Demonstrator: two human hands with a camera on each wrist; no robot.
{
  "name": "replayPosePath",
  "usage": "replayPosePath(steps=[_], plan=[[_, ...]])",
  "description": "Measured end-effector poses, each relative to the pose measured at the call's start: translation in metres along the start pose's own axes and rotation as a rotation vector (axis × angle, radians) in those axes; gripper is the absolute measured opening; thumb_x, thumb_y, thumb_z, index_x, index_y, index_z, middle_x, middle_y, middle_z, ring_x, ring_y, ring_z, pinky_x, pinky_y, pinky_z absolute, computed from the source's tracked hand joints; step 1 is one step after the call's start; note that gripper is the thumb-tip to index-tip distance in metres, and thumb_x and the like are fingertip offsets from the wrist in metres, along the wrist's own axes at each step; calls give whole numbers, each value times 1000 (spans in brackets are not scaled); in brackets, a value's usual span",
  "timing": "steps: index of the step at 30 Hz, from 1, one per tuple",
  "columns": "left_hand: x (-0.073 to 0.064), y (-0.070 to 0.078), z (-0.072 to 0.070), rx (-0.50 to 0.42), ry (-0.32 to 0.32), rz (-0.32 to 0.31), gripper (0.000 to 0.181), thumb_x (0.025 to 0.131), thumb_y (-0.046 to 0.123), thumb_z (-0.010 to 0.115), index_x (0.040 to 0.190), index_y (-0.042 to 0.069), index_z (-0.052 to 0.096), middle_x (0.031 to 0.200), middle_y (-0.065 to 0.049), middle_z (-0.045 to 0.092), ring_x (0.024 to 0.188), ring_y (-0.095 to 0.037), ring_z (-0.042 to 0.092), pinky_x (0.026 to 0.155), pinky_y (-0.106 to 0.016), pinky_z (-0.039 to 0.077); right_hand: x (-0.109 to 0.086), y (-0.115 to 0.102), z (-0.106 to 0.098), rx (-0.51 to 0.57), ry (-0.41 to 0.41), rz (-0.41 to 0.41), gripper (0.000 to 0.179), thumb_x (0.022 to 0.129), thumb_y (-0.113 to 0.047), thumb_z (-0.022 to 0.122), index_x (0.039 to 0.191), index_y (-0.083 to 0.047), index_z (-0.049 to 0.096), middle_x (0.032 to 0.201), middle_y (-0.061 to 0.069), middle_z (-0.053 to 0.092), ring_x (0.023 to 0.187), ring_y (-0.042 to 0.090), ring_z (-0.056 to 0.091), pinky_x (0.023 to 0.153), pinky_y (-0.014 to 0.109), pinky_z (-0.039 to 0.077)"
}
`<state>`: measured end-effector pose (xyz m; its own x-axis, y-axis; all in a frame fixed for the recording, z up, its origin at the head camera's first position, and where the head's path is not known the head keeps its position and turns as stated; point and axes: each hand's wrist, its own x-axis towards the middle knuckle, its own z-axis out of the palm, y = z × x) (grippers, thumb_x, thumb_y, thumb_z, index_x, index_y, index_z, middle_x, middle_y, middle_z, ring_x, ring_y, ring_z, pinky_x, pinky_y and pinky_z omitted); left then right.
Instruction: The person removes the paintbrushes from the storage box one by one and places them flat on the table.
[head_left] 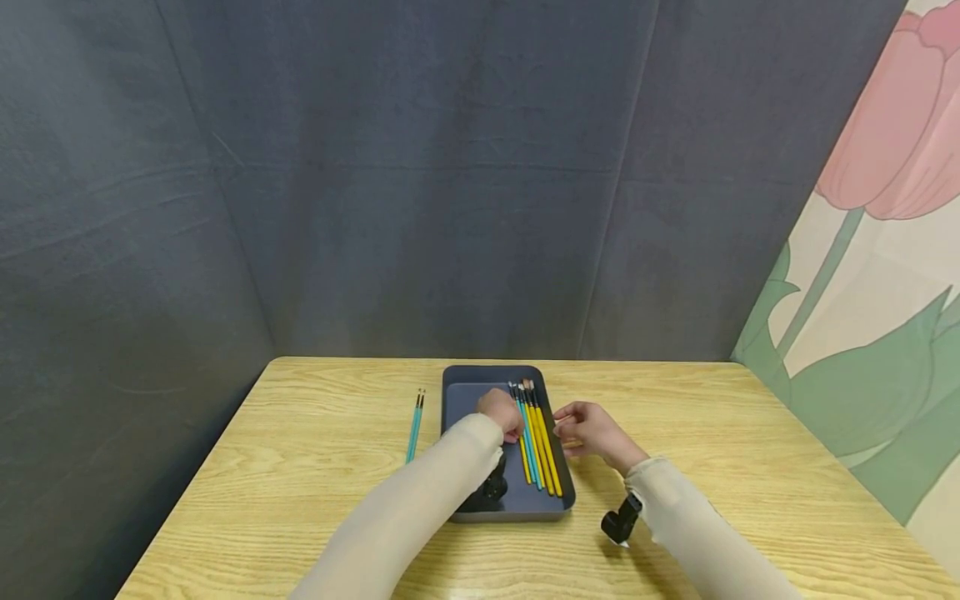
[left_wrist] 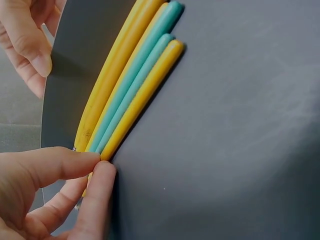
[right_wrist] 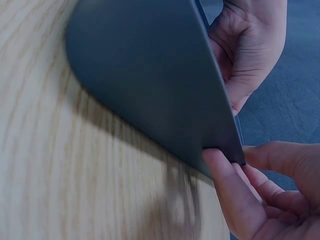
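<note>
My left hand (head_left: pixel 501 411) reaches into a dark grey tray (head_left: pixel 513 515). Its thumb and forefinger pinch a yellow paintbrush (left_wrist: pixel 145 100), the innermost of a row of brushes lying side by side. Next to that one lie two teal paintbrushes (left_wrist: pixel 131 82), then thicker yellow paintbrushes (left_wrist: pixel 111 75) along the tray's right wall. Bristle ends point to the far end of the tray. My right hand (head_left: pixel 592 432) grips the tray's right wall from outside, with the thumb over the rim and fingers against the outer side, as the right wrist view shows.
Two teal paintbrushes (head_left: pixel 416 427) lie on the wooden table (head_left: pixel 337 433) left of the tray, partly behind the left sleeve (head_left: pixel 420 496). A dark curtain (head_left: pixel 420 208) hangs at the table's back edge. A wall hanging with tulips (head_left: pixel 877 275) is on the right.
</note>
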<state>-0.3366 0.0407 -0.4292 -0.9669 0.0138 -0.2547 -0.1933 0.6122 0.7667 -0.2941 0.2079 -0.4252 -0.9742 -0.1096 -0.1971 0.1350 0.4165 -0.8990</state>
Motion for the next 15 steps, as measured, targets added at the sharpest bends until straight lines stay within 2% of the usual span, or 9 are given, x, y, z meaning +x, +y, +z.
replayPosePath(steps=[9,15], plan=[[-1,1,0,93,15,2,19,72,-1,77,59,4,64,52,-5,62,43,-13,60,38,-23,51,2,0,0,-6,8,14,25,92,7,57,116,11,52,93,14,61,75,15,62,66,35,62],[-5,1,-1,87,27,-12,14,71,1,81,69,0,66,55,-5,62,45,-12,62,40,-21,51,0,-1,0,-3,6,23,25,92,6,57,117,11,51,94,15,61,76,16,61,67,36,61]])
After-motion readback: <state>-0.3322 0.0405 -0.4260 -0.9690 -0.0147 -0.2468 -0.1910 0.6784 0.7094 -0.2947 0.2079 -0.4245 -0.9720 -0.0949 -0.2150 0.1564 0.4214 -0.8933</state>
